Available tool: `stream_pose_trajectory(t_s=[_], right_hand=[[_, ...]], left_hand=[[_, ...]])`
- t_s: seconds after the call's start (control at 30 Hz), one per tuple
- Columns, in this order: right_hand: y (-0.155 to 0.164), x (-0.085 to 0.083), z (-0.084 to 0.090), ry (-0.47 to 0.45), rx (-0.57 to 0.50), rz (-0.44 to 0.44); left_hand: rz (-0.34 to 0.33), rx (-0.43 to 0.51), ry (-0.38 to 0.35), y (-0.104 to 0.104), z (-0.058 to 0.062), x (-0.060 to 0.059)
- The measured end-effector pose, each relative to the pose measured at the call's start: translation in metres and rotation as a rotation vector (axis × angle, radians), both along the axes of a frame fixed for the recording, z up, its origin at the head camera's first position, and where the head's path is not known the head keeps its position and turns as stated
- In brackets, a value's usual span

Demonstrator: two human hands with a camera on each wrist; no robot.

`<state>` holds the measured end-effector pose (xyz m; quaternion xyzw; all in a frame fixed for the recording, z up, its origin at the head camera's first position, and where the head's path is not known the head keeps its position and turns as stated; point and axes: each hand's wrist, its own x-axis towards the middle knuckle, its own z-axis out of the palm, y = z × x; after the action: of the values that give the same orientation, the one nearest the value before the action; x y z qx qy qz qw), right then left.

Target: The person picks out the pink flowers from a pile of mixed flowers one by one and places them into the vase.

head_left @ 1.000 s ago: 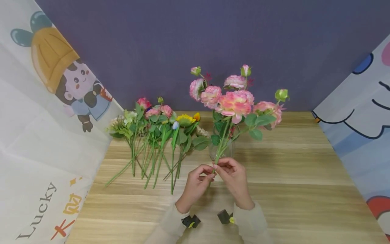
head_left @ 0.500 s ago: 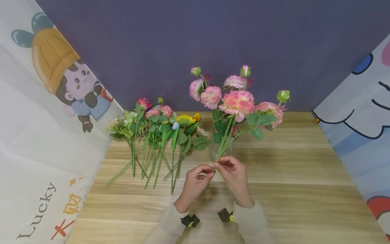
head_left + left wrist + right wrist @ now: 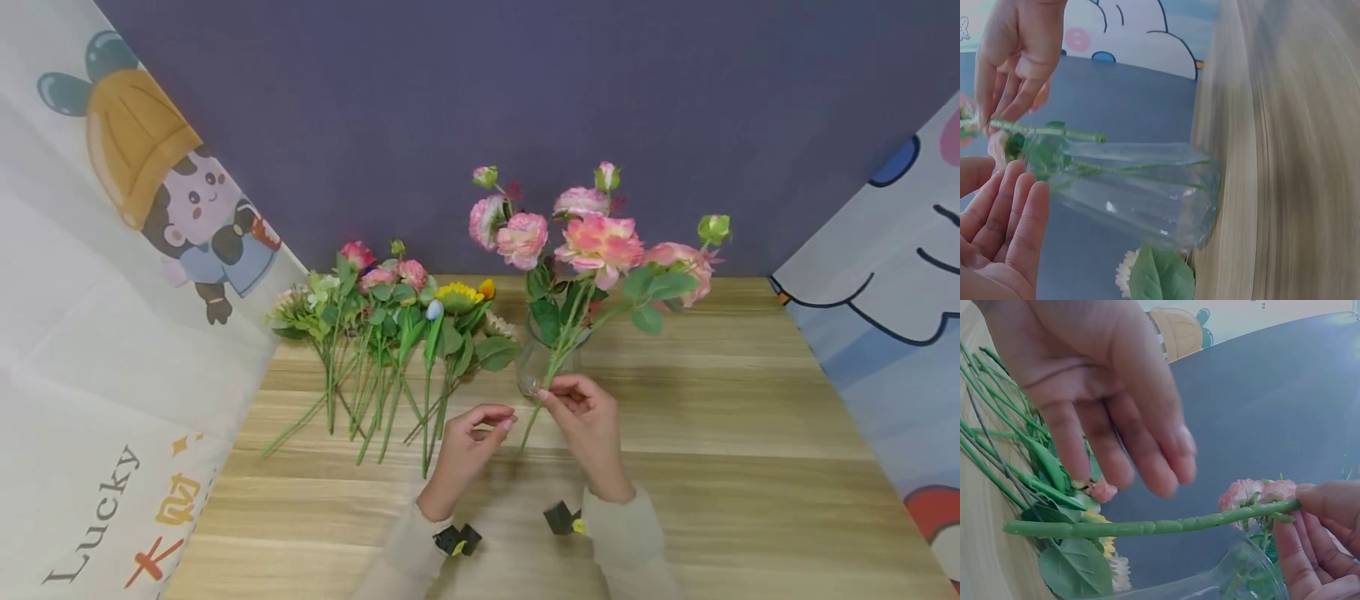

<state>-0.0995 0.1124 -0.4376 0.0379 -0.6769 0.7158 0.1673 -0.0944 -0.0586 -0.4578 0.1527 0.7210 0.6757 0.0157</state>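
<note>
1. Nearest the camera, two pale sleeves reach over the wooden bench (image 3: 712, 467), each wrist carrying a small black camera.
2. At centre, the right hand (image 3: 588, 421) pinches the green stem of a pink flower spray (image 3: 600, 246) between thumb and fingertips, holding it above the bench with its cut end pointing down and towards the person.
3. Just beside it, the left hand (image 3: 468, 446) is off the stem, fingers loosely spread and holding nothing; the right-wrist view shows that hand (image 3: 1104, 400) hovering above the stem (image 3: 1147, 526) without touching it.
4. Behind the hands stands a clear glass vase (image 3: 538, 367) on the bench; in the left-wrist view the vase (image 3: 1141, 194) already has green stems inside, while the held stem (image 3: 1054, 131) lies outside the glass.
5. Above the vase, pink blooms and green buds spread wide, those of the held spray mixing with those in the vase.
6. To the left, loose flowers (image 3: 390, 333) lie in a row on the bench, among them a small sunflower (image 3: 457, 294), their stems pointing towards the person.
7. Farthest back, a purple wall (image 3: 480, 108) rises between two cartoon-printed cloths, left (image 3: 135, 250) and right (image 3: 892, 275).
</note>
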Motion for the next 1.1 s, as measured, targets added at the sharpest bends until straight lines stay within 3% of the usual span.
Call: stream_pose_trajectory(t_s=[0.5, 0.77, 1.1], right_hand=[[0.018, -0.016, 0.01, 0.094, 0.013, -0.056], [0.029, -0.027, 0.023, 0.125, -0.047, -0.077], [0.04, -0.042, 0.049, 0.131, -0.053, -0.158]], left_hand=[[0.072, 0.017, 0.012, -0.017, -0.003, -0.006], [0.085, 0.028, -0.032, -0.021, -0.002, -0.007], [0.11, 0.016, 0.002, -0.025, -0.002, -0.009]])
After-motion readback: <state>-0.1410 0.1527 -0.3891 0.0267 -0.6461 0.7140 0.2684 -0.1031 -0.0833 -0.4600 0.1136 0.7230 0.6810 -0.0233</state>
